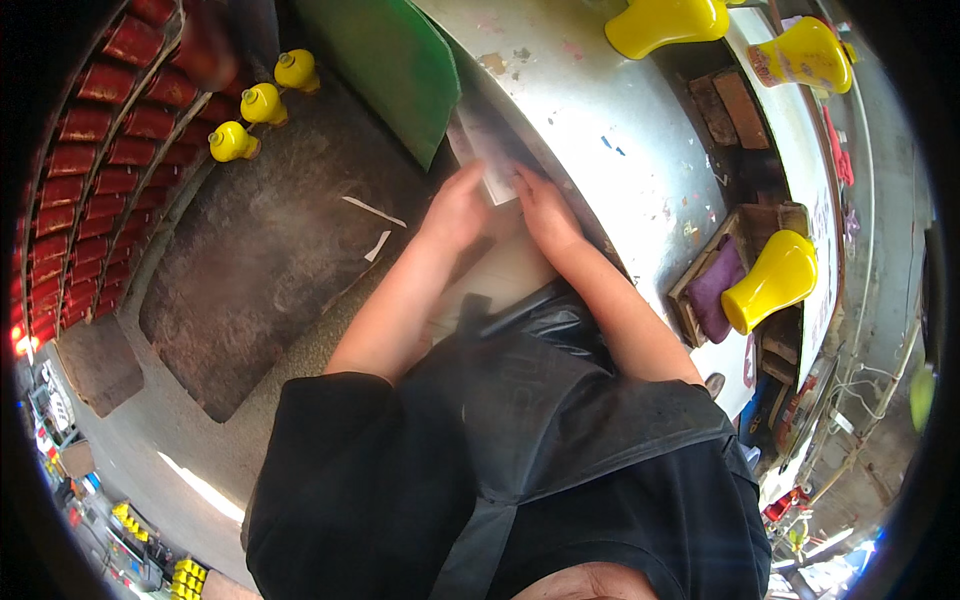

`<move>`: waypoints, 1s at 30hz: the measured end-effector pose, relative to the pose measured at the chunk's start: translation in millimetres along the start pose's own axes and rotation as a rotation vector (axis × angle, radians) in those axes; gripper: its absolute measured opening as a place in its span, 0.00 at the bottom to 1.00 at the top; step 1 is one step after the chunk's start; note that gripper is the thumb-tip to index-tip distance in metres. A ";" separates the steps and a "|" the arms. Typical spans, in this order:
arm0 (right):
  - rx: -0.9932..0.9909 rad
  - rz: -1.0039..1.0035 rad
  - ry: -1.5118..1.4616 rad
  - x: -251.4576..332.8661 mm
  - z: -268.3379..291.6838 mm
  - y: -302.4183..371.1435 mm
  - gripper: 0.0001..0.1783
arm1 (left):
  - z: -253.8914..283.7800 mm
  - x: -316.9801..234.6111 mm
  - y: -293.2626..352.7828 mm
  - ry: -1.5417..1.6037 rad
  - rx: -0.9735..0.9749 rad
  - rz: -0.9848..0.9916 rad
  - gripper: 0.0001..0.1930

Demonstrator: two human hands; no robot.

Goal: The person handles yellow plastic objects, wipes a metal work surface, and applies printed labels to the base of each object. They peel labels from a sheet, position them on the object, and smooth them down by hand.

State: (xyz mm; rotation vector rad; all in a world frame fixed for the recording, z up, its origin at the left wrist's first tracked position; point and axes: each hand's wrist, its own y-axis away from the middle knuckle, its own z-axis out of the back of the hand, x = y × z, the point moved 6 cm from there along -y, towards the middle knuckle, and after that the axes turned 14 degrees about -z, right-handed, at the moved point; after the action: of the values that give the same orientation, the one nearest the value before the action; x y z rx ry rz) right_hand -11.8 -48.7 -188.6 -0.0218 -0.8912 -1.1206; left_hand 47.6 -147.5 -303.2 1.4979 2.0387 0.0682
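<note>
White papers [497, 187] sit between a person's two bare hands, just above the middle of the frame.
The left hand [460, 208], blurred, is at the papers' left edge and the right hand [547, 215] at their right edge; whether either set of fingers is clamped on them cannot be told. A green panel [395, 75] rises at upper centre. To the left, two white strips [377, 246] lie on a dark, worn board [265, 260], with three yellow vases [264, 104] near its upper-left edge. A shiny metal surface [600, 125] fills the upper right; a yellow vase [775, 282] lies at right beside a purple cloth [712, 290].
</note>
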 end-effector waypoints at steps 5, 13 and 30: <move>-0.018 -0.018 0.036 -3.9 -3.3 -1.2 0.40 | -5.3 -1.5 4.1 0.064 0.030 0.043 0.19; -0.074 0.022 0.124 -13.2 -12.1 -5.7 0.40 | -6.7 -3.9 4.8 0.031 0.024 -0.010 0.19; -0.155 0.219 0.204 -2.3 -3.5 25.5 0.21 | -2.5 -6.9 7.1 -0.062 0.041 -0.052 0.17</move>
State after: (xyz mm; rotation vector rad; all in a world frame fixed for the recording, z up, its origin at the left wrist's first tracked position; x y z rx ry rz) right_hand 10.0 -36.5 -182.1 -0.1277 -0.6030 -0.9655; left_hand 53.7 -150.3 -295.5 1.4526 2.0402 -0.0406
